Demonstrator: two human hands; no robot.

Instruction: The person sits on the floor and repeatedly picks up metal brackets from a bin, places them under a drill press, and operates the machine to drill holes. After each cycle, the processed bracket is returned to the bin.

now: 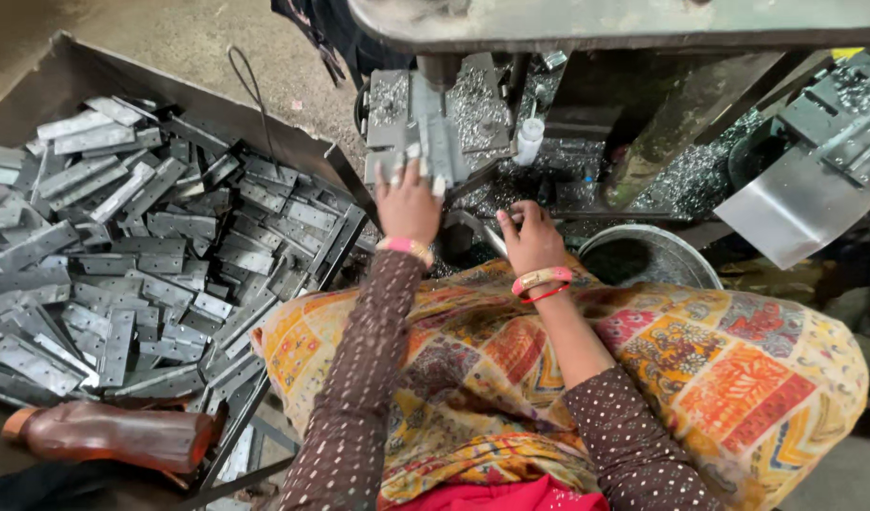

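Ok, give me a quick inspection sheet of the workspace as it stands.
Surface: machine bed strewn with metal shavings.
Job's things: metal plate on the machine, under the left hand.
Clutter: bin heaped with grey perforated plates; brown bottle; round metal bowl; small white bottle.
Hands: left hand on the plate; right hand beside it, what it holds unclear.
Cables: thin wire over the bin edge.
Surroundings: concrete floor.

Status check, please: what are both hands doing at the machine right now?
Left hand on metal plate in the press, grip unclear. Right hand beside a bowl, grip unclear. Bin of plates at left.
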